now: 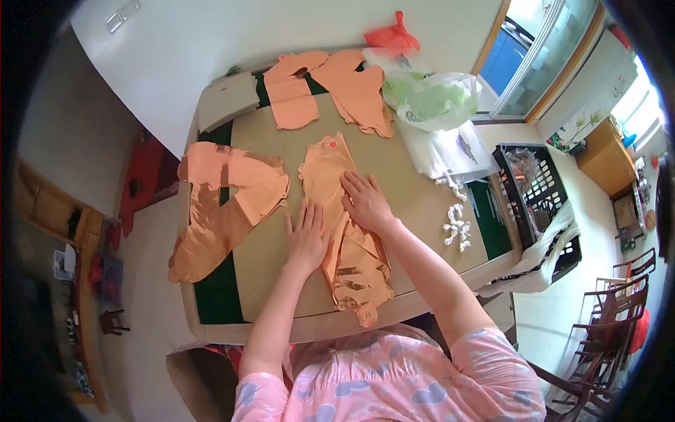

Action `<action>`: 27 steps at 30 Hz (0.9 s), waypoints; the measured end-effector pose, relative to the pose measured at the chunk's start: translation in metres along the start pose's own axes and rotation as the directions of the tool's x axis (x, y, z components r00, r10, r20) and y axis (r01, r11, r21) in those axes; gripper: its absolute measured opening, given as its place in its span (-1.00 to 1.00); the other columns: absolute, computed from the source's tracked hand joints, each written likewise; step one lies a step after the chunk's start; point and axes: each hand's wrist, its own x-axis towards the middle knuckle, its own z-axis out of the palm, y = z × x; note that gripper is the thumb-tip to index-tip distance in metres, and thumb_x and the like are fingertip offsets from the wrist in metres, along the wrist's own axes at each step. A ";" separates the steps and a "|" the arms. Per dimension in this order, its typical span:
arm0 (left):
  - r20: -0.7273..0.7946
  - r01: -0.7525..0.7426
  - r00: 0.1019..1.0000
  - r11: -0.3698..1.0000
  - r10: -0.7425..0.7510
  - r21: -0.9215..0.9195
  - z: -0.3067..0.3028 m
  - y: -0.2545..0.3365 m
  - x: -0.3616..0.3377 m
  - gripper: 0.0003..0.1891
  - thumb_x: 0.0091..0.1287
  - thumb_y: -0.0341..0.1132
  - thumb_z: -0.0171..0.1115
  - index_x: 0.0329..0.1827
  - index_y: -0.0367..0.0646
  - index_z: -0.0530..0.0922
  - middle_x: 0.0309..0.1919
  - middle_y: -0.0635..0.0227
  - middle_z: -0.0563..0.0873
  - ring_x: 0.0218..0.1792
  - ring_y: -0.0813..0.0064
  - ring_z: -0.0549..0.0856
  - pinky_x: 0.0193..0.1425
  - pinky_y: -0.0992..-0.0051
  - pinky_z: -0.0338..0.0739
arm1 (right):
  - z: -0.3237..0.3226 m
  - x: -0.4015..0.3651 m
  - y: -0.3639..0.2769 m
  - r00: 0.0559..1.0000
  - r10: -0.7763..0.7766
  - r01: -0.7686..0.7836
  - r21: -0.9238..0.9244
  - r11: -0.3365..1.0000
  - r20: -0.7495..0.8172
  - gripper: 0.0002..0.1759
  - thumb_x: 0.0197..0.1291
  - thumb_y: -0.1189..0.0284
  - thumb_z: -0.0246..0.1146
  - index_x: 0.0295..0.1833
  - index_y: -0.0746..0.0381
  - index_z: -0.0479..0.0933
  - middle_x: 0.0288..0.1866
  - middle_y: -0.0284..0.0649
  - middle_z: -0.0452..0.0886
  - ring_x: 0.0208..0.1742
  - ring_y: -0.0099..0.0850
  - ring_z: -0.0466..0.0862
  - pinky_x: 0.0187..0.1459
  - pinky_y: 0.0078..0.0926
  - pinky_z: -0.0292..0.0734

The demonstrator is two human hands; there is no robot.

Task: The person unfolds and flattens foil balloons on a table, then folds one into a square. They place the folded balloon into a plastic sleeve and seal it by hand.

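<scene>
A shiny copper-coloured foil piece [337, 190] lies lengthwise on the brown board in front of me, with a small red dot near its top end and a crumpled lower end. My left hand [308, 238] lies flat on its left edge, fingers stretched out. Higher up, on the right edge of the foil, my right hand [367, 202] rests with its fingers apart. To the left is a larger curved foil piece [221, 200]. Two more foil shapes, one at back left [292, 95] and one at back centre [355, 91], lie near the wall.
Clear plastic bags [457, 151], a green-white bag [439, 102] and a red bag [399, 39] sit at back right. Several small white knotted bits [457, 228] lie right of my arm. A black crate [538, 190] stands beside the table; grey sheets [228, 102] are back left.
</scene>
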 end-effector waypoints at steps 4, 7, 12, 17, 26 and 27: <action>0.036 -0.048 0.998 0.999 0.049 -0.009 -0.010 0.004 -0.035 -0.34 0.45 -0.03 -0.03 0.51 -0.21 0.13 0.52 0.17 0.17 0.55 0.22 0.07 0.55 -0.08 -0.15 | 0.000 -0.001 0.000 1.000 0.002 -0.002 0.010 1.000 -0.005 -0.47 0.35 0.26 0.03 0.37 0.26 0.34 0.42 -0.09 0.36 0.47 -0.21 0.29 0.44 -0.01 0.13; 0.055 -0.080 0.995 0.997 0.081 -0.018 -0.018 0.010 -0.057 -0.34 0.45 -0.06 -0.01 0.52 -0.19 0.12 0.52 0.18 0.16 0.55 0.21 0.08 0.54 -0.09 -0.15 | 0.003 -0.002 0.002 1.000 -0.002 0.002 0.004 1.000 -0.019 -0.47 0.35 0.27 0.03 0.36 0.27 0.34 0.42 -0.10 0.36 0.46 -0.21 0.30 0.43 0.00 0.13; 0.079 -0.090 0.992 0.994 0.095 -0.056 -0.018 0.013 -0.078 -0.34 0.44 -0.07 0.02 0.52 -0.16 0.11 0.53 0.19 0.15 0.54 0.19 0.08 0.54 -0.11 -0.15 | 0.007 -0.003 0.005 0.999 -0.017 0.017 0.008 1.000 -0.045 -0.48 0.34 0.28 0.03 0.35 0.28 0.35 0.41 -0.09 0.37 0.46 -0.22 0.30 0.43 0.02 0.13; 0.102 -0.103 0.989 0.993 0.108 -0.059 -0.024 0.016 -0.084 -0.29 0.40 -0.01 0.08 0.53 -0.15 0.12 0.53 0.19 0.15 0.55 0.17 0.07 0.54 -0.11 -0.16 | 0.007 -0.003 0.005 0.998 -0.033 0.034 0.010 0.999 -0.054 -0.49 0.34 0.30 0.03 0.35 0.29 0.35 0.41 -0.07 0.37 0.46 -0.21 0.30 0.43 0.03 0.12; 0.228 -0.068 0.968 0.986 0.101 -0.150 -0.037 0.013 -0.114 -0.14 0.25 0.06 0.26 0.55 -0.07 0.10 0.55 0.14 0.06 0.57 0.13 -0.01 0.55 -0.08 -0.26 | 0.007 -0.002 0.004 0.999 -0.009 0.011 0.032 0.999 -0.042 -0.49 0.34 0.31 0.03 0.35 0.30 0.35 0.40 -0.07 0.38 0.47 -0.22 0.29 0.45 0.01 0.10; 0.231 -0.064 0.968 0.985 0.100 -0.157 -0.039 0.013 -0.116 -0.13 0.23 0.07 0.27 0.54 -0.07 0.11 0.55 0.13 0.05 0.56 0.12 -0.01 0.55 -0.08 -0.26 | 0.007 -0.002 0.004 0.999 -0.009 0.010 0.030 1.000 -0.039 -0.49 0.34 0.30 0.03 0.35 0.29 0.35 0.41 -0.07 0.38 0.47 -0.22 0.29 0.46 0.00 0.10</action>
